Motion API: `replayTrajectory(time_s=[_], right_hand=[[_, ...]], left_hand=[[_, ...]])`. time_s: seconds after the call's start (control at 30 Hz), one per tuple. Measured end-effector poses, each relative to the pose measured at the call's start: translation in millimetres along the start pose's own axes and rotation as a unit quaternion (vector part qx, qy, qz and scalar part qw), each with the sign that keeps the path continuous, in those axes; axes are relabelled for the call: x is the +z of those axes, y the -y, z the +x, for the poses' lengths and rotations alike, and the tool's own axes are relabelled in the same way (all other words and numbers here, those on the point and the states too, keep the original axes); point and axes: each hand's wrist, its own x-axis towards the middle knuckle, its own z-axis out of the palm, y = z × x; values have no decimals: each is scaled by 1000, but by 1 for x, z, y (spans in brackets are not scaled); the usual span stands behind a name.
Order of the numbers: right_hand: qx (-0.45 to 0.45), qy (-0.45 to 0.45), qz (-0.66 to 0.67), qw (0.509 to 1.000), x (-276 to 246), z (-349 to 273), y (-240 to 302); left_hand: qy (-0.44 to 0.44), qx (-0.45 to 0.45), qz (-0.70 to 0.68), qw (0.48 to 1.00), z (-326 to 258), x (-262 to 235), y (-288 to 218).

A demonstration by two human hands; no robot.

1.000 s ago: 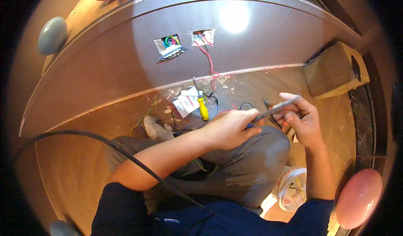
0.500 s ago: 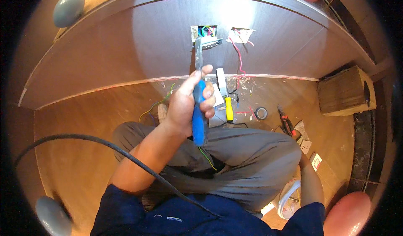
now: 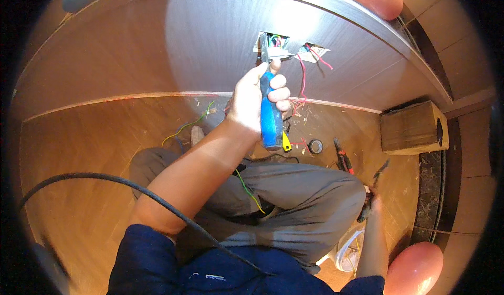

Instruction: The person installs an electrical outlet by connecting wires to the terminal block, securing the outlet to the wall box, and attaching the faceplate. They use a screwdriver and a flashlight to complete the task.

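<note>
Firmly, the left hand (image 3: 247, 98) wraps round the chisel (image 3: 271, 117): blue-and-dark handle (image 3: 271, 132), flat grey blade (image 3: 264, 50) reaching the left edge of the left cutout (image 3: 276, 40). The right hand (image 3: 374, 204) blurs by the knee (image 3: 346, 187); its grip I cannot tell.

The grey wood-grain panel's (image 3: 173, 53) left half leaves a hand room to pass. The left hand (image 3: 248, 98) and its blue-handled metal tool (image 3: 271, 124) obstruct the left rectangular cut-out (image 3: 275, 42); a red wire (image 3: 303, 79) hangs beside the right cut-out (image 3: 316, 55). On the tan wooden floor (image 3: 84, 148), a brown box-shaped block (image 3: 408, 129) occupies the far right corner, red-handled pliers (image 3: 344, 160) left of it. A thick black cable (image 3: 131, 181) crosses the left forearm (image 3: 191, 184).
</note>
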Motion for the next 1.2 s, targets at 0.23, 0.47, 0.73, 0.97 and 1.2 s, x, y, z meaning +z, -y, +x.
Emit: replayTrajectory(time_s=[0.23,0.47,0.73,0.97,1.2], right_hand=[[-245,127,112,955,55,-166,60],[-298,387,78,869,153,-237,32],[-385,414,-11,825,237,-245,-13],[-344,378,-173,842,268,-244,-39],[-423,270,-198,842,287,-241,-66]], left_hand=[[-46,23,35,998,-2,1,15],[-108,62,44,991,7,12,23],[-111,96,62,987,20,24,25],[-126,104,62,985,22,34,26],[-161,130,78,975,23,46,31]])
